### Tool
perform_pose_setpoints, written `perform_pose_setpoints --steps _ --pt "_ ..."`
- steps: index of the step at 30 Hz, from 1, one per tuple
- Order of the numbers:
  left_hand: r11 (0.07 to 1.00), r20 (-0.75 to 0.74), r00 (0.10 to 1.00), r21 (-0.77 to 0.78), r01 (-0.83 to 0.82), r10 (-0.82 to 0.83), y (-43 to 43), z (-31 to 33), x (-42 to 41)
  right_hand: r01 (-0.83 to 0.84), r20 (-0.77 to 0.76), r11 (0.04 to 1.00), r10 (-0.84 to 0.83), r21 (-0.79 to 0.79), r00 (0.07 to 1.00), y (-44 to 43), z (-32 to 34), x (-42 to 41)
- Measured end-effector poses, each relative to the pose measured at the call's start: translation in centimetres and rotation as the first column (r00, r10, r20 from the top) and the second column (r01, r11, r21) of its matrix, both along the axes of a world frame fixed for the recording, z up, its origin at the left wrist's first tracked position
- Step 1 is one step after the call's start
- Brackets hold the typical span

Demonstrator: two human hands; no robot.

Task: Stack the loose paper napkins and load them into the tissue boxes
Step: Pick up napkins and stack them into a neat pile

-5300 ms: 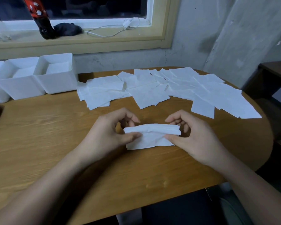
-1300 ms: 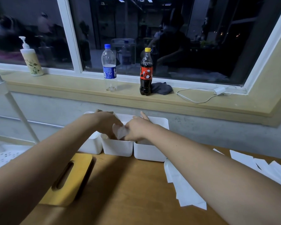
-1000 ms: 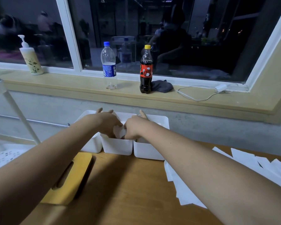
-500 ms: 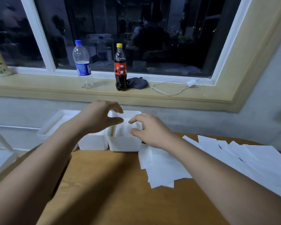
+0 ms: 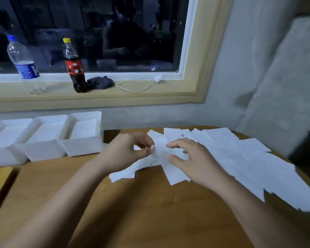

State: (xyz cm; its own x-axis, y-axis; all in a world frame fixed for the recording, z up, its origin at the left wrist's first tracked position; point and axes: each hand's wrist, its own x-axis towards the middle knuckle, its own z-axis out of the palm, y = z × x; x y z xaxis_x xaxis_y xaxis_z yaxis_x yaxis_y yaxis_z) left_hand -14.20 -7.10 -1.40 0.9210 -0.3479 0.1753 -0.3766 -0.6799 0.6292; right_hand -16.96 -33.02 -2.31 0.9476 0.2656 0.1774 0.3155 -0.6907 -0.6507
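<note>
Though blurred — napkins point(image 5: 240, 158) in left hand point(image 5: 123, 153)

Dim light in here. A dark window point(image 5: 97, 33) fills ten to twelve o'clock, with reflections on the glass and a tan sill point(image 5: 150, 96) beneath it. On the sill at ten o'clock stand a water bottle point(image 5: 23, 63) and a cola bottle point(image 5: 74, 68). A dark cloth point(image 5: 100, 83) touches the cola bottle, and a white cable point(image 5: 138, 87) trails off towards twelve. There's a bare grey concrete wall point(image 5: 225, 68) at two o'clock. The wooden table point(image 5: 150, 208) sits at six, with dark furniture point(image 5: 308, 147) at three.
</note>
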Motion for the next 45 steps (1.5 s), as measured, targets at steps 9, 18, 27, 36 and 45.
perform_pose_setpoints --steps 9,18,27,36,45 --pt "0.987 -0.085 0.983 -0.001 0.162 -0.161 -13.1 -5.4 -3.5 0.247 0.006 0.967 -0.247 -0.068 0.969 -11.6 -4.7 -7.6" --pt "0.896 0.103 0.917 0.277 0.346 -0.385 -24.9 -10.3 -8.1 0.529 0.275 0.837 -0.480 -0.144 0.833 -20.3 -11.8 -12.8" --pt "0.824 0.106 0.889 0.436 0.362 -0.446 -26.7 -12.5 -8.6 0.750 0.255 0.631 -0.705 -0.198 0.661 -21.2 -12.1 -12.8" --pt "0.833 0.151 0.866 0.392 0.389 -0.476 -20.3 -12.0 -12.2 0.744 0.243 0.575 -0.711 -0.341 0.660 -21.3 -12.4 -12.6" --pt "0.870 0.249 0.857 0.335 0.362 -0.452 -18.3 -11.3 -13.5 0.739 0.379 0.527 -0.639 -0.420 0.670 -20.0 -12.6 -14.5"
